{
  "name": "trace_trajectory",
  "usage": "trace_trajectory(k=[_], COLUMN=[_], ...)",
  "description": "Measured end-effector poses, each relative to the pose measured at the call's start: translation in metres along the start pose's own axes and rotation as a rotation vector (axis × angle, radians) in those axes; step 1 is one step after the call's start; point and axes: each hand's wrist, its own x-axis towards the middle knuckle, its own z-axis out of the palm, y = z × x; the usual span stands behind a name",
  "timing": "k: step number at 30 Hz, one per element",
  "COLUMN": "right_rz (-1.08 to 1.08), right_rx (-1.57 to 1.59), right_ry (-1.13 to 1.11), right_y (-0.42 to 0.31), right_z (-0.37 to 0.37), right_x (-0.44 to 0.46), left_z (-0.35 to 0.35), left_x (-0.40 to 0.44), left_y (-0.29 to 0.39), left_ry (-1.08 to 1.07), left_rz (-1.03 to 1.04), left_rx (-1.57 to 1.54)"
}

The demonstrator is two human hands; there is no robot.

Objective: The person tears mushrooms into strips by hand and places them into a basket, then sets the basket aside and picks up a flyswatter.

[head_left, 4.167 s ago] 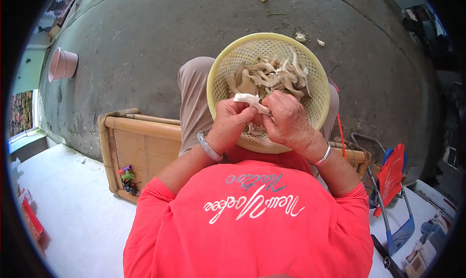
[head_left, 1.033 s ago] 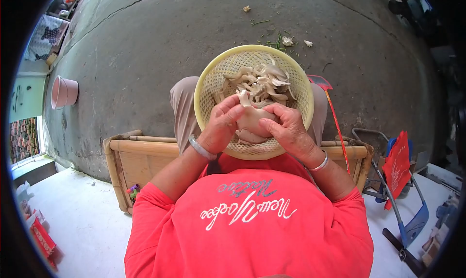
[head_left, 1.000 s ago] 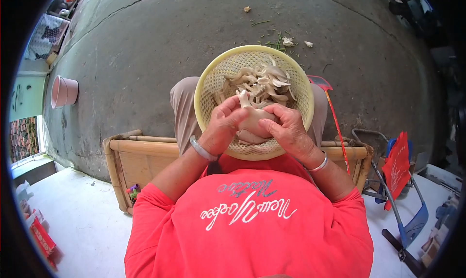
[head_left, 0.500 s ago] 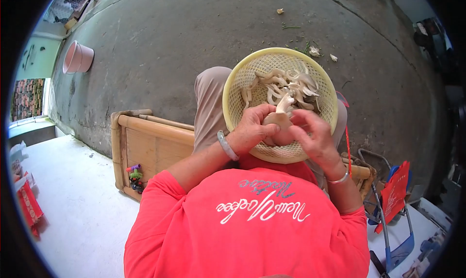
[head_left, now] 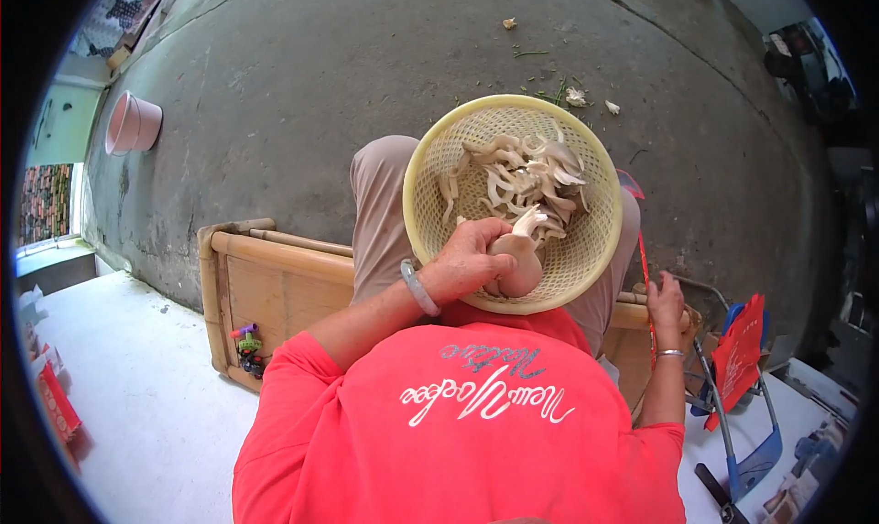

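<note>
In my left hand [head_left: 473, 260], a pale oyster mushroom [head_left: 518, 266] is gripped between thumb and fingers, over the near side of a yellow plastic mesh basket [head_left: 423, 215]. The basket rests on my lap. Torn strips of oyster mushroom [head_left: 526, 178] lie piled inside it. My right hand [head_left: 666, 302] is out to the right of the basket, beside a thin red strap [head_left: 645, 249]. Its fingers are loosely bent and look apart, with nothing visible in them.
I sit on a bamboo seat [head_left: 284, 260] with small coloured toys [head_left: 247, 345] at its left end. Mushroom scraps [head_left: 576, 97] and green bits lie on the concrete floor beyond the basket. A pink bucket [head_left: 135, 123] stands far left. At right, a red bag [head_left: 740, 350] hangs by a metal-framed chair.
My right hand has left the mushroom and moved right and down, outside the basket. My left hand keeps hold of the mushroom. The whole view has shifted slightly.
</note>
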Motion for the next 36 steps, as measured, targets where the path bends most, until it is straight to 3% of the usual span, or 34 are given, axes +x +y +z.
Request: trace_trajectory(k=[2, 3, 5, 8, 14, 18, 20, 23, 26, 36], right_rz=[0.096, 0.099, 0.259, 0.175, 0.367, 0.309, 0.328, 0.341, 0.357, 0.322], right_rx=[-0.184, -0.183, -0.148, -0.139, -0.184, -0.202, -0.23, -0.228, -0.22, -0.234], right_ry=[-0.134, -0.133, -0.358, -0.261, -0.264, -0.184, -0.28, -0.282, -0.291, -0.407], right_y=[0.011, 0.009, 0.003, 0.033, 0.016, 0.05, 0.054, 0.038, 0.036, 0.059], right_z=[0.01, 0.009, 0.007, 0.036, 0.021, 0.043, 0.046, 0.033, 0.032, 0.074], right_x=[-0.016, -0.019, -0.024, -0.032, -0.023, -0.03, -0.029, -0.027, -0.023, 0.004], left_z=[0.0, 0.0, -0.001, -0.001, 0.002, -0.003, -0.003, -0.001, 0.003, 0.003], left_x=[0.002, 0.003, 0.003, 0.003, 0.001, 0.003, 0.003, 0.001, 0.001, 0.002], left_y=[-0.002, -0.003, -0.003, -0.004, 0.0, -0.007, -0.008, 0.0, 0.001, 0.001], left_ry=[-0.002, -0.003, -0.008, -0.014, 0.0, 0.007, -0.001, 0.017, 0.043, 0.074], left_rz=[0.003, 0.007, -0.009, -0.04, -0.009, 0.016, 0.027, -0.074, -0.038, -0.091], left_rx=[0.015, 0.028, 0.015, -0.003, -0.002, 0.103, 0.136, 0.089, 0.082, 0.155])
